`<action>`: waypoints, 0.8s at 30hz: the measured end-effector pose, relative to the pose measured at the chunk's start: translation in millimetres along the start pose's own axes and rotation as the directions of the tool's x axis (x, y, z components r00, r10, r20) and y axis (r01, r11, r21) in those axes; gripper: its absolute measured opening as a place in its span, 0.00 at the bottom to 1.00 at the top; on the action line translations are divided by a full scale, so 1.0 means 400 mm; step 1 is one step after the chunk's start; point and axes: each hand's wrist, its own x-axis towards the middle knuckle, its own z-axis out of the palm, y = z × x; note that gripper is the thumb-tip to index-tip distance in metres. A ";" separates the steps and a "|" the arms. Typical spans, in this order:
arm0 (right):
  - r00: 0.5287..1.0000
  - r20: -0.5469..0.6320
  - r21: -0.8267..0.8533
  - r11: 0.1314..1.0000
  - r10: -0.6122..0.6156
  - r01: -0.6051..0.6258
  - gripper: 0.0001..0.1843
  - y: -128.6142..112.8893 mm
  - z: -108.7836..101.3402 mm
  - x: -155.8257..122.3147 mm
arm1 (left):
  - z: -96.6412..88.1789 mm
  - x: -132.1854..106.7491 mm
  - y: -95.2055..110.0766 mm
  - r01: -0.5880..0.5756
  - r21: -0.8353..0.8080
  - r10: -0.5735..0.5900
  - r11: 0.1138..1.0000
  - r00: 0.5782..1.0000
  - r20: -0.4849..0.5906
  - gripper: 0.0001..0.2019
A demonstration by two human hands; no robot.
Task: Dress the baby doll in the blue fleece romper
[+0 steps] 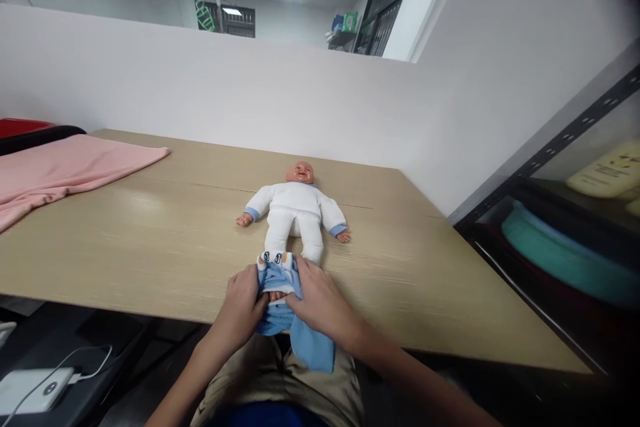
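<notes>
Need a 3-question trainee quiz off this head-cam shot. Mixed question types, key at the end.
1. Multiple choice: what are the left hand and the right hand both holding?
A) the yellow bottle
B) the blue garment
C) the white power bank

2. True or false: the doll lies face up on the table.

3. Fill in the blank: the pink cloth lies toward the ____ edge of the picture.

Key: 1. B; 2. true; 3. left
</notes>
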 end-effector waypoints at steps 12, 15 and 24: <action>0.995 -0.082 0.355 0.931 -0.058 0.084 0.16 0.074 -0.018 0.042 | -0.072 0.029 -0.017 -0.002 -0.545 0.029 0.838 0.999 0.040 0.20; 0.975 -0.134 0.309 0.927 -0.178 0.212 0.09 0.101 -0.044 0.086 | -0.122 0.075 -0.020 -0.092 -0.467 0.144 0.879 0.987 0.077 0.20; 0.951 0.040 0.331 0.903 -0.305 0.276 0.17 0.148 -0.125 0.199 | -0.201 0.275 -0.046 0.055 -0.691 0.275 0.720 0.893 0.357 0.28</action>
